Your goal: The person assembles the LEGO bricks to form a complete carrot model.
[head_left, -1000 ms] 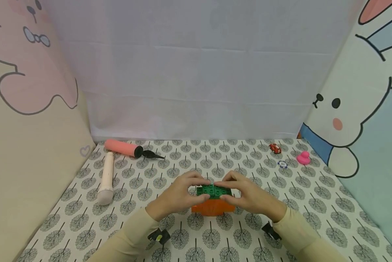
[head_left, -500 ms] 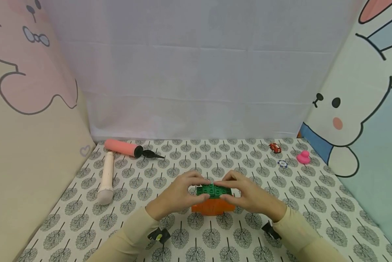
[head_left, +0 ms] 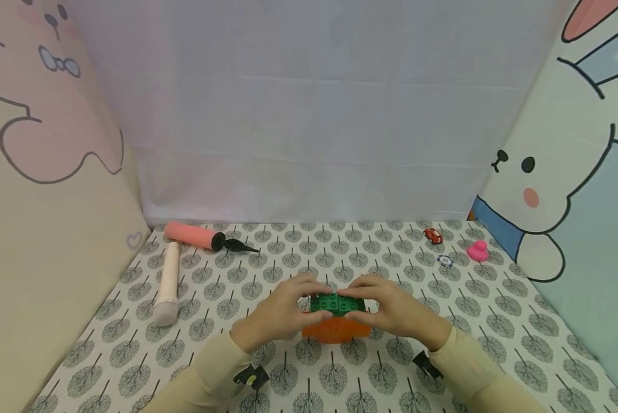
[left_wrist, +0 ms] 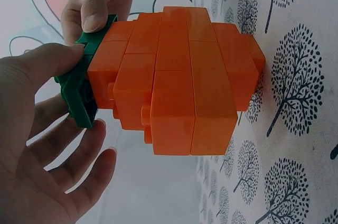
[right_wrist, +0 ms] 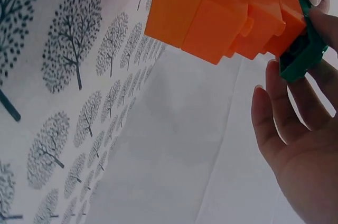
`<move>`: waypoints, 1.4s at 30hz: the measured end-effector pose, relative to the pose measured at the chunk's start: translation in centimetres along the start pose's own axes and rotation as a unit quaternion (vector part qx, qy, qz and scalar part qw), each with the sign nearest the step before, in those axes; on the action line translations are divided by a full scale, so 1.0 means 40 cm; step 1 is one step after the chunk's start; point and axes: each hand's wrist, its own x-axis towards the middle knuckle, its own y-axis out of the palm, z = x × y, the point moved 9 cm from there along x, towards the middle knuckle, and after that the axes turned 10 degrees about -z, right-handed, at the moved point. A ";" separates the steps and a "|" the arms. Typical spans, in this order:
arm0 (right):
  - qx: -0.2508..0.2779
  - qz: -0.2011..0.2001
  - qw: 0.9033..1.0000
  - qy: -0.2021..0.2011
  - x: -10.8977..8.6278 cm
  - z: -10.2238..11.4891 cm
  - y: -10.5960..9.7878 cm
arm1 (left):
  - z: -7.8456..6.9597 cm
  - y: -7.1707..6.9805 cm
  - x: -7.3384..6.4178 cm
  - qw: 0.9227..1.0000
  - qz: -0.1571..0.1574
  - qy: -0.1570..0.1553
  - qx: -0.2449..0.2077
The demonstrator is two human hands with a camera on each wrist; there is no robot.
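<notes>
An orange brick-built block, stepped and widest in the middle, stands on the patterned cloth in front of me. Green toy bricks with studs cap its top. From the left, my left hand pinches the green bricks between thumb and fingers; in the left wrist view its lower fingers hang free beneath the green edge. On the opposite side my right hand pinches them the same way. The right wrist view shows the green piece between that thumb and fingers, right at the orange top.
A pink pump with a black nozzle and a pale microphone-shaped stick lie at the left. At the back right are a red toy car, a poker chip and a pink rubber duck. Fabric walls enclose three sides.
Both hands keep their pinch on the green bricks and have barely moved. The whole head view shifts down slightly.
</notes>
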 end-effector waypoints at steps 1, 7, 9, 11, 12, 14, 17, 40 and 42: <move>0.001 -0.005 1.000 -0.006 0.000 0.001 0.000 | -0.001 -0.001 -0.001 1.000 -0.005 0.006 -0.001; 0.015 -0.022 1.000 -0.011 0.005 0.002 -0.002 | 0.006 -0.016 0.000 1.000 -0.023 -0.014 0.004; 0.016 -0.019 1.000 -0.002 0.005 0.001 -0.001 | 0.010 -0.026 -0.004 0.999 -0.027 -0.022 0.013; 0.016 -0.015 1.000 0.006 0.004 -0.001 0.002 | 0.017 -0.037 -0.010 0.999 -0.030 -0.028 0.028; 0.015 -0.012 1.000 0.010 0.004 -0.003 0.003 | 0.020 -0.042 -0.014 0.999 -0.031 -0.029 0.032; 0.013 -0.009 1.000 0.016 0.002 -0.006 0.003 | 0.027 -0.051 -0.019 0.998 -0.028 -0.036 0.035; 0.011 -0.007 1.000 0.019 0.002 -0.007 0.002 | 0.038 -0.060 -0.028 0.998 -0.020 -0.046 0.033; 0.025 -0.024 0.999 0.004 0.003 -0.006 0.005 | 0.051 -0.039 -0.037 0.998 0.025 -0.057 -0.018; 0.027 -0.026 0.999 0.005 0.004 -0.006 0.004 | 0.055 -0.038 -0.039 0.997 0.023 -0.070 -0.029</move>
